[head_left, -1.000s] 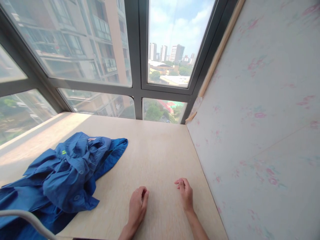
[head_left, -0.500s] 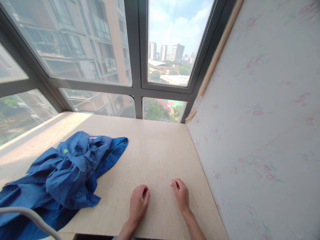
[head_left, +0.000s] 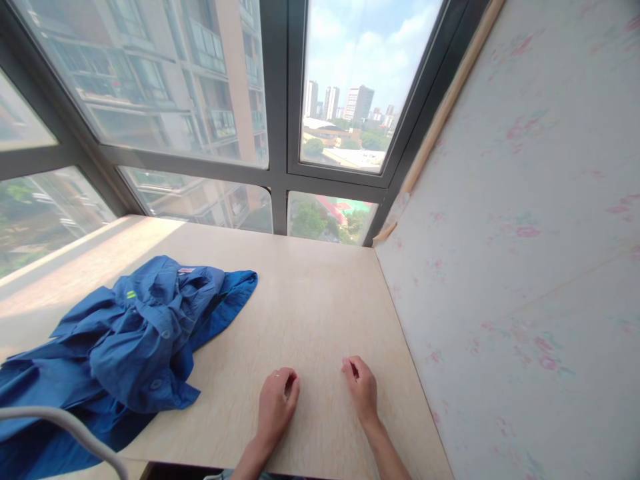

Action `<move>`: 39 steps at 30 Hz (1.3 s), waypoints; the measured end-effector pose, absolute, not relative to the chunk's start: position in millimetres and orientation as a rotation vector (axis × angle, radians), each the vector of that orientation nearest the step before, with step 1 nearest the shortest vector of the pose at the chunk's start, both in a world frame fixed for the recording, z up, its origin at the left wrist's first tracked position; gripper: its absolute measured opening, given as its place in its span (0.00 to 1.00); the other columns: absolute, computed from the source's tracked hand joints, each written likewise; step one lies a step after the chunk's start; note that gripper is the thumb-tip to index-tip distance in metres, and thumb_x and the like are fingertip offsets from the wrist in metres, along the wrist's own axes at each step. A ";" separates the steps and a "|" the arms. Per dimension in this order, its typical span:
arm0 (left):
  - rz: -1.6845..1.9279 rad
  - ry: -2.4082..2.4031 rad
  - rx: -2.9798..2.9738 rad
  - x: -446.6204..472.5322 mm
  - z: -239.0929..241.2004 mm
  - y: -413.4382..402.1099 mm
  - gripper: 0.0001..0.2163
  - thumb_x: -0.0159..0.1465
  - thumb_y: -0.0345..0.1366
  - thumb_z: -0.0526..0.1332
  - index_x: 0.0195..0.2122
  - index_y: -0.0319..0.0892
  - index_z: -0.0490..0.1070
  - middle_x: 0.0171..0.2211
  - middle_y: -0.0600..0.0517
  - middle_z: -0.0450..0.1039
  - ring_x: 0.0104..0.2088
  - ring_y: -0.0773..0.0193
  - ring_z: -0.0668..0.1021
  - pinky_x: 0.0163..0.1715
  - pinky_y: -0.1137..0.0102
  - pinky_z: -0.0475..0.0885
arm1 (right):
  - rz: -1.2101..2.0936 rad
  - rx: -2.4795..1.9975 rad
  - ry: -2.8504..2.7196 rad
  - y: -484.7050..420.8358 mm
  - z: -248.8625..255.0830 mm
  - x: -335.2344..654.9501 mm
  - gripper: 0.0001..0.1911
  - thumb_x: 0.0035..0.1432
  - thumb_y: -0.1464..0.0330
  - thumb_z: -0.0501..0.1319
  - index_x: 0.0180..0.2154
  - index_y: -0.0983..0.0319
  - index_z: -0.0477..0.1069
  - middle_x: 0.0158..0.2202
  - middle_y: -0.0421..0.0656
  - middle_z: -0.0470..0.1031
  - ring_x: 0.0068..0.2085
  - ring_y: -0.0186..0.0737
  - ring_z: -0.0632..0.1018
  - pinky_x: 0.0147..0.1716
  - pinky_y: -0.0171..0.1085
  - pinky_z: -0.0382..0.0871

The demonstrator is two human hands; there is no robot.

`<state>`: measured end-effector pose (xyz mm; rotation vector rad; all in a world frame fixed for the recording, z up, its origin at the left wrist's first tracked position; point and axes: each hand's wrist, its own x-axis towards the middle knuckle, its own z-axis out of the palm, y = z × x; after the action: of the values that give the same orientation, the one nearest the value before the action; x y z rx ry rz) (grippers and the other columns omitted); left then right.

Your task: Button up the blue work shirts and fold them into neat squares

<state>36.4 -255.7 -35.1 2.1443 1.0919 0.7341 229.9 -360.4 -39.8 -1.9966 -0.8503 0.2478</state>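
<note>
My left hand (head_left: 276, 405) rests on the pale wooden table (head_left: 310, 293) near its front edge, fingers curled under in a loose fist with nothing in it. My right hand (head_left: 361, 389) lies a short way to the right, also curled and empty. A crumpled blue work shirt (head_left: 125, 333) with buttons and a small yellow-green mark lies in a heap on the left part of the table, a hand's width or more from my left hand. Neither hand touches it.
A wall with faded pink flower wallpaper (head_left: 525, 233) stands along the table's right edge. Large windows with dark frames (head_left: 277, 180) run behind and to the left. A white curved tube or cable (head_left: 65, 427) crosses the lower left corner.
My right hand has drawn slightly left and toward me, and the view has shifted a little. Both hands stay curled on the table; the shirt has not moved.
</note>
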 end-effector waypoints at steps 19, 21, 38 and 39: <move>0.783 1.034 2.160 34.4 -36.8 -257.4 0.08 0.66 0.37 0.54 0.32 0.42 0.69 0.29 0.49 0.74 0.31 0.60 0.76 0.34 0.64 0.70 | 0.191 -2.054 -0.901 -360.0 -44.9 231.3 0.24 0.64 0.51 0.50 0.28 0.61 0.70 0.25 0.42 0.74 0.28 0.39 0.72 0.30 0.35 0.64; 0.787 1.030 2.154 33.9 -36.8 -257.3 0.08 0.66 0.36 0.54 0.31 0.42 0.69 0.29 0.50 0.74 0.31 0.60 0.76 0.34 0.65 0.70 | 0.181 -2.059 -0.905 -359.9 -44.9 231.3 0.23 0.64 0.51 0.50 0.28 0.61 0.70 0.25 0.42 0.73 0.27 0.39 0.72 0.30 0.35 0.64; 0.791 0.995 2.138 32.8 -38.3 -257.2 0.08 0.66 0.36 0.54 0.32 0.42 0.69 0.30 0.49 0.74 0.32 0.59 0.76 0.34 0.65 0.70 | 0.097 -2.114 -0.909 -357.2 -46.6 229.7 0.22 0.63 0.52 0.51 0.28 0.61 0.69 0.25 0.42 0.73 0.28 0.39 0.73 0.31 0.35 0.63; 0.791 0.995 2.139 32.7 -38.4 -257.4 0.07 0.66 0.36 0.54 0.32 0.42 0.69 0.30 0.49 0.74 0.32 0.59 0.76 0.34 0.65 0.70 | 0.099 -2.118 -0.907 -357.2 -46.5 229.6 0.22 0.63 0.52 0.50 0.28 0.61 0.69 0.25 0.42 0.73 0.28 0.39 0.73 0.31 0.35 0.63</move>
<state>32.7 -257.4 -38.4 2.1388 0.9951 0.7909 229.6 -357.2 -46.5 -2.1175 -0.9071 0.0991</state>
